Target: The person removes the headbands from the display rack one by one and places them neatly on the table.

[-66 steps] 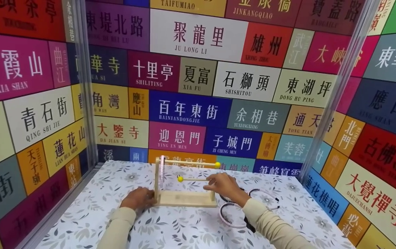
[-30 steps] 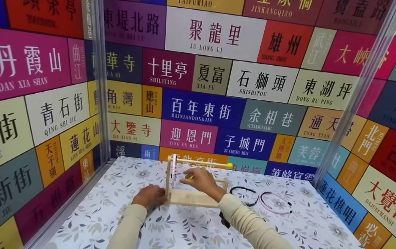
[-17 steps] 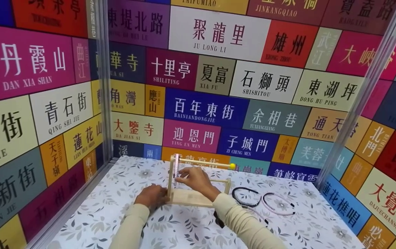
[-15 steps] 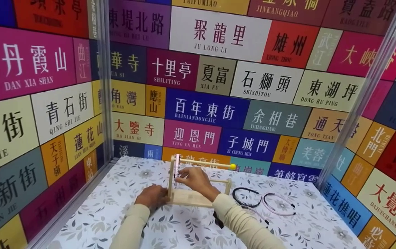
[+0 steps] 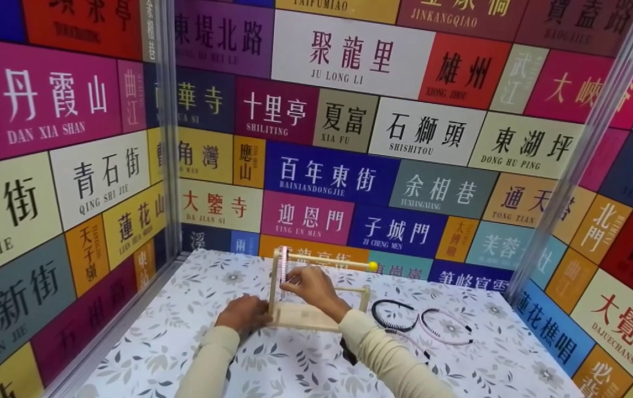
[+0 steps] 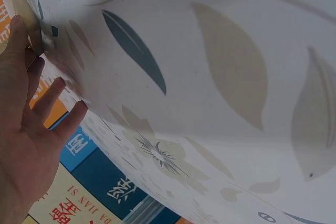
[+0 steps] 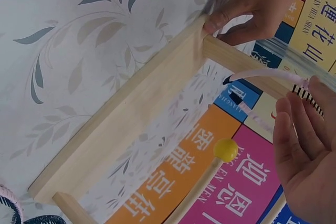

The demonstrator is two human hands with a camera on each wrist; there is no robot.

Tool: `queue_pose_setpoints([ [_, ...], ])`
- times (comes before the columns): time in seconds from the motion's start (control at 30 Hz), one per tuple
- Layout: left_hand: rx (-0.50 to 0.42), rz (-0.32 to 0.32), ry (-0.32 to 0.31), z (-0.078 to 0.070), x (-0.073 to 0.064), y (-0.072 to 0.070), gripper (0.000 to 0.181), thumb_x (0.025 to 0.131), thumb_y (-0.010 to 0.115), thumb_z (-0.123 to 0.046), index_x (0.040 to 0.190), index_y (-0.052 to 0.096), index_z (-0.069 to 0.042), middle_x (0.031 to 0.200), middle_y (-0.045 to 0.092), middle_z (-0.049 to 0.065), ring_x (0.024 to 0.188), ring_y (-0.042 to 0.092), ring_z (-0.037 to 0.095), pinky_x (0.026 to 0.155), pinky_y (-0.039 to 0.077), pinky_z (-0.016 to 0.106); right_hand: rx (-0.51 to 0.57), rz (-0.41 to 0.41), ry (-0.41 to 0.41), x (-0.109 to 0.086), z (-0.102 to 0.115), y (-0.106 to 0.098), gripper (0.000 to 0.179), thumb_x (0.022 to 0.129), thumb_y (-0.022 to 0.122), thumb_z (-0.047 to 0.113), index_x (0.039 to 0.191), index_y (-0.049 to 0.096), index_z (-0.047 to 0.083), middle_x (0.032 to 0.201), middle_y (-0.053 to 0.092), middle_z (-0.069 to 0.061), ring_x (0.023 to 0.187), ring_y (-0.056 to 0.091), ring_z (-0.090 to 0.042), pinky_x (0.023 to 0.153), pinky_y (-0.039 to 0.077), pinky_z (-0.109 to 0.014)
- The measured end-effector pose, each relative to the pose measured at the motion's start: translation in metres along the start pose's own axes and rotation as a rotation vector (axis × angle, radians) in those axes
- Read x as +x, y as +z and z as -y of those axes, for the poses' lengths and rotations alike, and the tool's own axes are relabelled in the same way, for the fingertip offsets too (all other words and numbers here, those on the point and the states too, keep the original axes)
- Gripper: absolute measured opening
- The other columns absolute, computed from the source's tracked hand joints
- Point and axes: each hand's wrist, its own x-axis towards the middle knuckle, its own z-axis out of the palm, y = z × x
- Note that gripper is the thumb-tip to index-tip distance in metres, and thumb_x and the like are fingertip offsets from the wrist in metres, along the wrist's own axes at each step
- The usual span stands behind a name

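Note:
A wooden rack [image 5: 305, 317] stands on the table, with an upper and a lower rod, both tipped with yellow balls. From the upper rod's left end, beside the left post, hangs a pink toothed headband [image 5: 284, 266]. My right hand [image 5: 312, 287] holds that headband by its side, thumb and fingers about it; its black tips [image 7: 236, 98] show in the right wrist view. The lower rod's yellow ball [image 7: 226, 150] is close to the headband, hidden by my hand in the head view. My left hand [image 5: 243, 314] grips the rack's lower left corner between thumb and fingers.
To the right of the rack lie a black headband [image 5: 392, 315] and a pink headband [image 5: 446, 326]. Another pale headband [image 5: 411, 341] lies partly behind my right sleeve, and a dark object [image 5: 348, 354] shows under that arm. Sign-printed walls stand behind the floral tabletop [image 5: 272, 365].
My right hand has moved left from the lower rod's right end to the hanging headband. My left hand stays at the rack's corner. The head view has turned slightly, then settled.

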Motion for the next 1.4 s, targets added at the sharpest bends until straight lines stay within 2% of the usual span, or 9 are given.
queue_pose_setpoints([
  [0.17, 0.000, 0.002, 0.018, 0.004, 0.005, 0.004, 0.032, 0.095, 0.076, -0.028, 0.125, 0.075, -0.016, 0.111, 0.075, 0.002, 0.100, 0.070, 0.024, 0.096, 0.055, 0.052, -0.021, -0.013, -0.014, -0.001, -0.002, -0.001, 0.019, 0.094, 0.079, 0.034, 0.100, 0.081, 0.016, 0.094, 0.080, 0.002, 0.083, 0.075, -0.010, 0.072, 0.062, -0.030],
  [0.4, 0.106, -0.035, 0.086, 0.014, 0.017, 0.009, 0.029, 0.095, 0.077, -0.031, 0.119, 0.077, -0.015, 0.103, 0.076, 0.002, 0.093, 0.070, 0.025, 0.090, 0.058, 0.051, -0.067, -0.032, -0.036, 0.001, -0.003, -0.008, 0.017, 0.094, 0.079, 0.030, 0.100, 0.081, 0.014, 0.092, 0.080, 0.000, 0.083, 0.076, -0.014, 0.071, 0.063, -0.034],
  [0.57, 0.076, -0.018, 0.044, 0.016, 0.020, 0.008, 0.033, 0.095, 0.077, -0.033, 0.124, 0.076, -0.019, 0.110, 0.076, 0.002, 0.102, 0.070, 0.026, 0.096, 0.056, 0.052, -0.036, -0.020, 0.010, 0.000, -0.002, -0.019, 0.019, 0.095, 0.078, 0.032, 0.102, 0.081, 0.015, 0.094, 0.080, 0.000, 0.085, 0.076, -0.014, 0.070, 0.063, -0.034],
  [0.7, 0.040, -0.015, 0.017, 0.014, 0.017, 0.006, 0.036, 0.094, 0.078, -0.033, 0.127, 0.075, -0.019, 0.115, 0.075, 0.003, 0.107, 0.069, 0.029, 0.099, 0.055, 0.053, -0.037, -0.032, 0.002, -0.001, -0.002, -0.029, 0.022, 0.095, 0.078, 0.032, 0.105, 0.081, 0.013, 0.095, 0.080, -0.001, 0.085, 0.077, -0.015, 0.069, 0.062, -0.033],
  [0.97, 0.008, -0.002, 0.009, 0.012, 0.014, 0.008, 0.032, 0.094, 0.077, -0.030, 0.124, 0.076, -0.019, 0.108, 0.075, 0.001, 0.101, 0.069, 0.026, 0.094, 0.056, 0.054, -0.045, -0.068, -0.033, -0.005, -0.006, -0.043, 0.023, 0.096, 0.076, 0.029, 0.107, 0.081, 0.009, 0.097, 0.080, -0.004, 0.086, 0.077, -0.019, 0.070, 0.063, -0.035],
  [1.17, -0.022, 0.011, -0.018, 0.001, 0.001, 0.002, 0.035, 0.095, 0.076, -0.027, 0.128, 0.074, -0.016, 0.116, 0.074, 0.006, 0.110, 0.068, 0.030, 0.100, 0.053, 0.056, -0.075, -0.074, -0.033, -0.010, -0.013, -0.053, 0.027, 0.097, 0.075, 0.031, 0.107, 0.080, 0.007, 0.099, 0.080, -0.004, 0.087, 0.076, -0.017, 0.075, 0.064, -0.034],
  [1.4, -0.011, -0.027, 0.016, 0.001, 0.001, 0.001, 0.037, 0.094, 0.078, -0.027, 0.127, 0.075, -0.011, 0.121, 0.074, 0.010, 0.115, 0.068, 0.033, 0.102, 0.053, 0.054, -0.101, -0.104, -0.033, -0.017, -0.021, -0.066, 0.022, 0.097, 0.076, 0.030, 0.104, 0.081, 0.010, 0.096, 0.080, -0.004, 0.085, 0.077, -0.019, 0.072, 0.064, -0.037],
])
